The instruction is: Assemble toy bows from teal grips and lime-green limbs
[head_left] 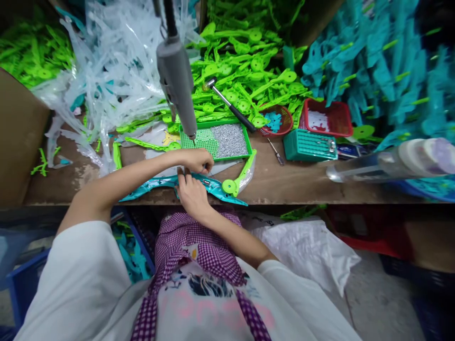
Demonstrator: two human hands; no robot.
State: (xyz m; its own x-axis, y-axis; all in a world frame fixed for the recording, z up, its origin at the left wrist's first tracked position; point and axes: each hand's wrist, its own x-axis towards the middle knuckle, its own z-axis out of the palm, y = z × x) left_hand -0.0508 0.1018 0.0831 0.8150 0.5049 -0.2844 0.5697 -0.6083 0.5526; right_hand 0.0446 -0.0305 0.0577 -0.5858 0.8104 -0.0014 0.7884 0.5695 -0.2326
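Left hand [198, 160] curled above the teal part [214, 188], its grip hidden; right hand [193, 192] lies on it, grip unclear too; green tray [203, 143] just beyond, on the counter [284, 182].

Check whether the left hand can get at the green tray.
Probably yes: the left hand is just in front of the green tray, with nothing visible between them.

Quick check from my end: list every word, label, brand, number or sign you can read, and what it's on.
No complete text is readable.
White shirt: large pink lettering on the front, upside down in this view and too blurred to read.
White sack: a few dark characters near its top left, too small and blurred.
Dark blue item: too small to tell whether it carries print.
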